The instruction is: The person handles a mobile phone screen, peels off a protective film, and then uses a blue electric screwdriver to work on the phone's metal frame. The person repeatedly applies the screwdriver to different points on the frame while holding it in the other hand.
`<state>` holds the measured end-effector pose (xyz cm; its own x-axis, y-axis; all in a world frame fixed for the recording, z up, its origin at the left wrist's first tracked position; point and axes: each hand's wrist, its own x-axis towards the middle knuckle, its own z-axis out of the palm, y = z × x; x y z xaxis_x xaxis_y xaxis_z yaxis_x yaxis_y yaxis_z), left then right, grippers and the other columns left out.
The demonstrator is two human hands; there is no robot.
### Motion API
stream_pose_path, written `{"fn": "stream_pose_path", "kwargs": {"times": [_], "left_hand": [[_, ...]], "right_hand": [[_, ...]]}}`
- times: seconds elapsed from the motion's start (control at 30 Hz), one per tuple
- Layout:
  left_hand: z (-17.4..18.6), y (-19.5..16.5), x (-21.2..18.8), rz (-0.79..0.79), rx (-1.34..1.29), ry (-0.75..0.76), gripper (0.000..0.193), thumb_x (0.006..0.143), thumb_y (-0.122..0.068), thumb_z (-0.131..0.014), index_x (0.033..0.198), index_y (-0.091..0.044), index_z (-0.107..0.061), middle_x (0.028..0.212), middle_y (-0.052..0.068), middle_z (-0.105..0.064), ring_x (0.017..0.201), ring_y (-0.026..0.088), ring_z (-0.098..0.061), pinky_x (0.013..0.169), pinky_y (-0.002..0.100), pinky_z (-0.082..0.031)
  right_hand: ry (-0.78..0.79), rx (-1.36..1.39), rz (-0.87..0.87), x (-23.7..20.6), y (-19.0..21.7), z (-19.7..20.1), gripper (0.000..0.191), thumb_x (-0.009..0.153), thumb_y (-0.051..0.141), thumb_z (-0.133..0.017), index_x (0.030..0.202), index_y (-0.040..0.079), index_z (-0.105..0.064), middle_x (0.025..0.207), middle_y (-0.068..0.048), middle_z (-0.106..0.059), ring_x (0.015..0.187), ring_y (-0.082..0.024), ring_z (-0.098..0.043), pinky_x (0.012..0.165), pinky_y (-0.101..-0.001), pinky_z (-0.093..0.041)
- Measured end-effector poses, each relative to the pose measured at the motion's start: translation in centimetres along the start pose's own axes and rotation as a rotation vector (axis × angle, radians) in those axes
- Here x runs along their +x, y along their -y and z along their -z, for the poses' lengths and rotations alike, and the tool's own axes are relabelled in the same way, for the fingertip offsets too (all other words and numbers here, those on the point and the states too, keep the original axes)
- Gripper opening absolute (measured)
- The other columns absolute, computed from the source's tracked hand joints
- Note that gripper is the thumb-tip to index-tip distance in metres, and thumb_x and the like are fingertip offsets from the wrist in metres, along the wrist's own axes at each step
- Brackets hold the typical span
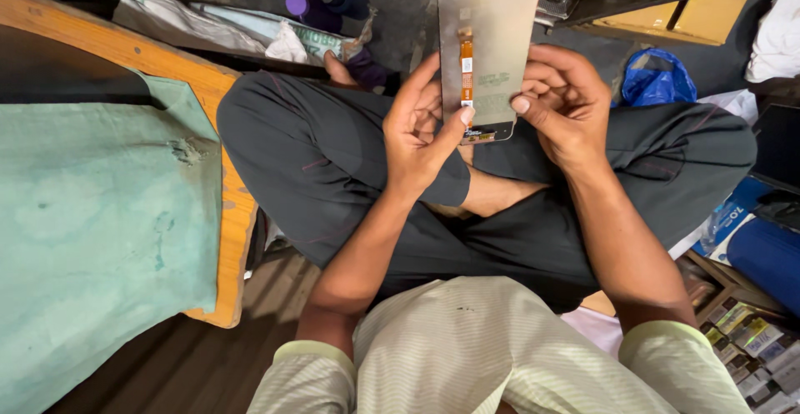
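Phone display panel (492,22), grey, back face toward my camera, held upright above the crossed legs in dark trousers (317,155); its long axis runs away from me, the notched top edge farthest off and the bottom edge down between both hands. Orange flex ribbon (467,72) runs lengthwise down the panel's back and ends in a small connector (478,135) at the bottom edge. Left hand (421,130): fingers curled behind the panel's left edge, thumb stretched across so that its tip presses on the ribbon's lower end just above the connector; a pinch on the panel, not a spread hand. Right hand (567,105): fingers folded in against the panel's right edge, thumb tip touching the bottom right part of the back face; closed on the panel as well. Of the two, I judge the left thumb nearer the connector, the right thumb lying just beside it across the panel's width. Low wooden table (221,89) with a green cloth (100,214) lies to the left, well apart from the hands. Blue plastic bag (654,76) sits beyond the right knee. Small packaged items (750,339) lie at the lower right, too small for me to identify.
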<state>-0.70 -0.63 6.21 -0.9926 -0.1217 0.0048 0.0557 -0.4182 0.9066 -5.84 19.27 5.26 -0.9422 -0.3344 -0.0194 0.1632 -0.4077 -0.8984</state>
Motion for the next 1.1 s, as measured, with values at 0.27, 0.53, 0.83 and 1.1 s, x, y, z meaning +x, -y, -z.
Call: {"fn": "stream_pose_path", "kwargs": {"times": [0.27, 0.53, 0.83, 1.1], "left_hand": [[0.2, 0.4, -0.6, -0.044, -0.007, 0.033, 0.068, 0.102, 0.016, -0.065, 0.161, 0.002, -0.035, 0.137, 0.020, -0.064, 0.125, 0.018, -0.065, 0.110, 0.032, -0.052], [0.7, 0.8, -0.8, -0.051, 0.002, 0.046, 0.066, 0.103, 0.016, -0.066, 0.160, 0.002, -0.035, 0.134, 0.020, -0.066, 0.120, 0.017, -0.067, 0.104, 0.030, -0.054], [0.1, -1.2, 0.2, 0.061, -0.025, 0.102, 0.078, 0.101, 0.012, -0.064, 0.167, -0.001, -0.023, 0.139, 0.017, -0.061, 0.128, 0.018, -0.060, 0.114, 0.030, -0.047], [-1.2, -0.8, 1.0, -0.099, 0.169, 0.014, 0.077, 0.091, 0.008, -0.079, 0.153, -0.007, -0.035, 0.151, 0.010, -0.049, 0.123, 0.016, -0.062, 0.101, 0.028, -0.055]], "right_hand": [[-0.018, 0.002, 0.021, -0.6, -0.2, 0.2, 0.050, 0.101, -0.013, -0.070, 0.147, -0.005, -0.052, 0.125, -0.018, -0.070, 0.115, -0.022, -0.070, 0.103, -0.0324, -0.057], [-0.012, -0.005, 0.045, -1.0, -0.4, 0.3, 0.050, 0.100, -0.014, -0.070, 0.146, -0.005, -0.052, 0.126, -0.017, -0.070, 0.117, -0.021, -0.070, 0.105, -0.0343, -0.057], [-0.026, 0.020, 0.012, -0.2, 0.0, 0.1, 0.050, 0.101, -0.013, -0.069, 0.147, -0.004, -0.053, 0.124, -0.017, -0.070, 0.113, -0.020, -0.069, 0.102, -0.0300, -0.055], [-0.093, 0.071, 0.073, 0.3, -0.7, 0.2, 0.050, 0.103, -0.012, -0.068, 0.149, -0.002, -0.051, 0.129, -0.017, -0.069, 0.116, -0.021, -0.068, 0.103, -0.0302, -0.055]]}}
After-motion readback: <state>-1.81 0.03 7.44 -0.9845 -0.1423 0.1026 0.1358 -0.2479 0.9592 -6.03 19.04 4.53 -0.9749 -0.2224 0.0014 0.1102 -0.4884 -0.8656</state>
